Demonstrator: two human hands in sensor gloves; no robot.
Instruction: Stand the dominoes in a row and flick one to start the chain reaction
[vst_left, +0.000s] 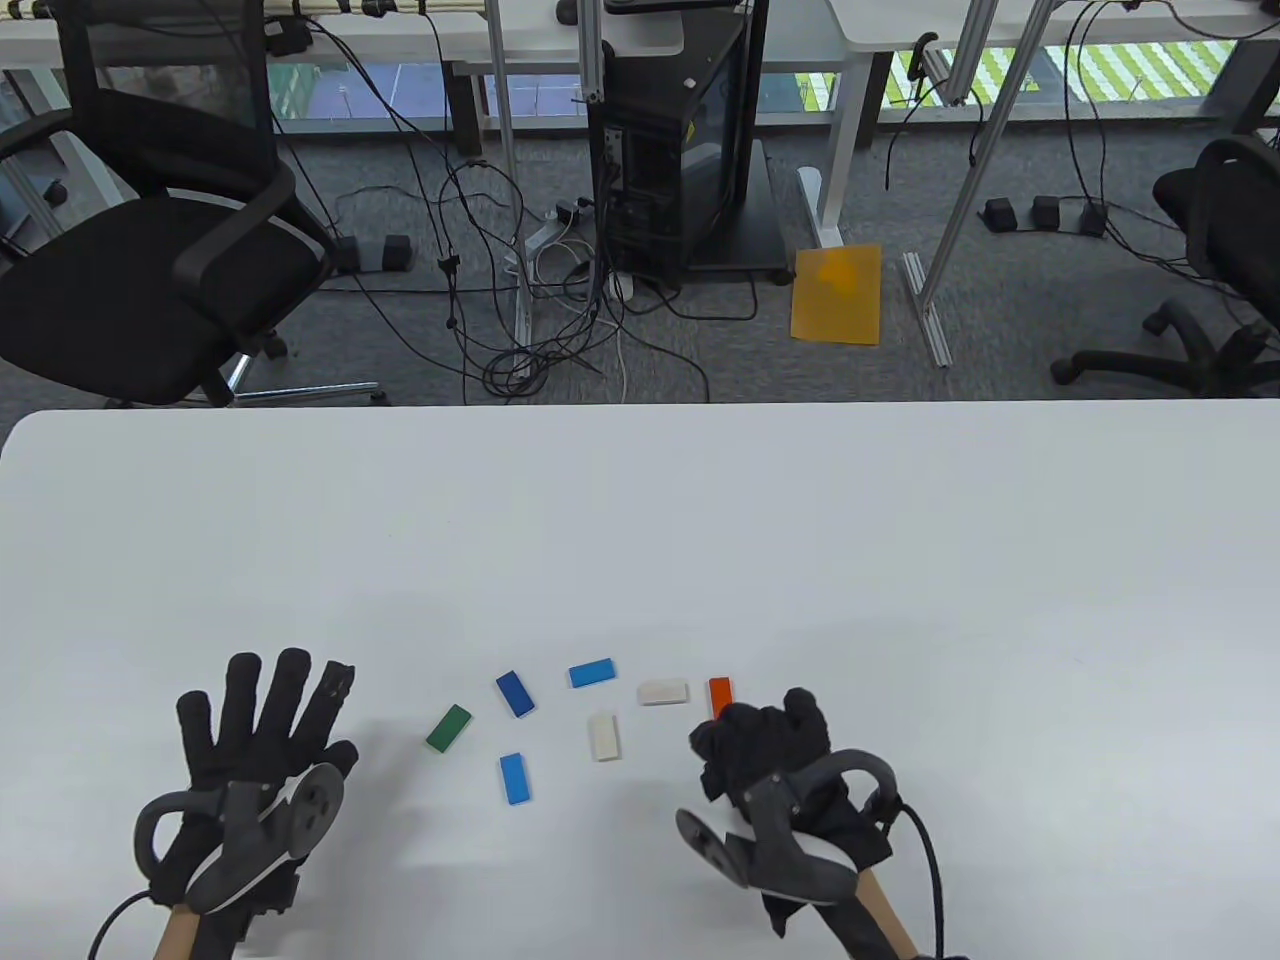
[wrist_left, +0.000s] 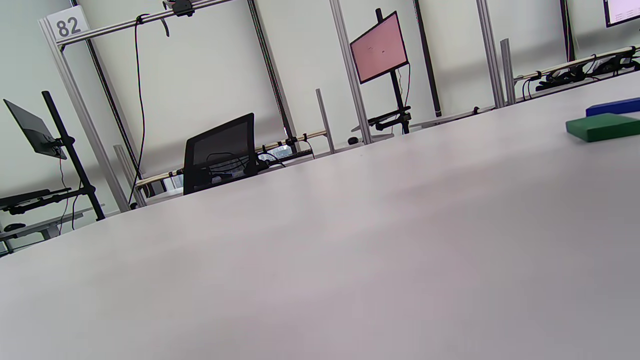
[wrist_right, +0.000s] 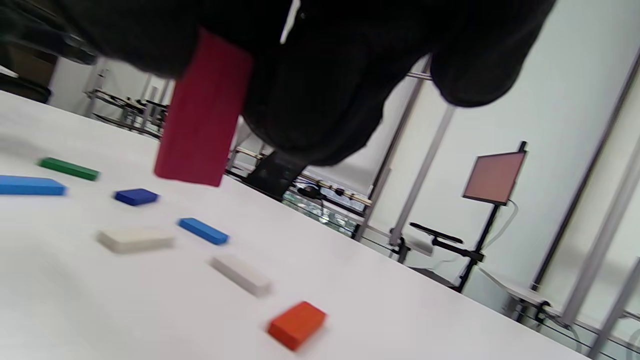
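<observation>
White tabletop (vst_left: 700, 520) carries a loose scatter of dominoes, all of them lying flat except one. Taking the dark blue domino (vst_left: 515, 693) as the landmark: a green domino (vst_left: 448, 727) lies just down-left of it, a light blue domino (vst_left: 592, 673) just to its right, and a second light blue one (vst_left: 515, 778) below it. Further right of the dark blue piece sit two white dominoes — one lengthwise (vst_left: 604, 736), one crosswise (vst_left: 664, 692) — and beyond those an orange domino (vst_left: 720, 696), touching or nearly touching the right hand's knuckles in the table view.

The right hand (vst_left: 765, 750) is the farthest thing to the right of the dark blue domino, its fingers (wrist_right: 320, 95) curled down and pinching a red domino (wrist_right: 202, 112), which hangs tilted above the tabletop — seen only in the right wrist view.

The left hand (vst_left: 262, 740) rests well to the left of the dark blue domino, past the green one, its fingers (vst_left: 290, 690) straight and spread, holding nothing.
</observation>
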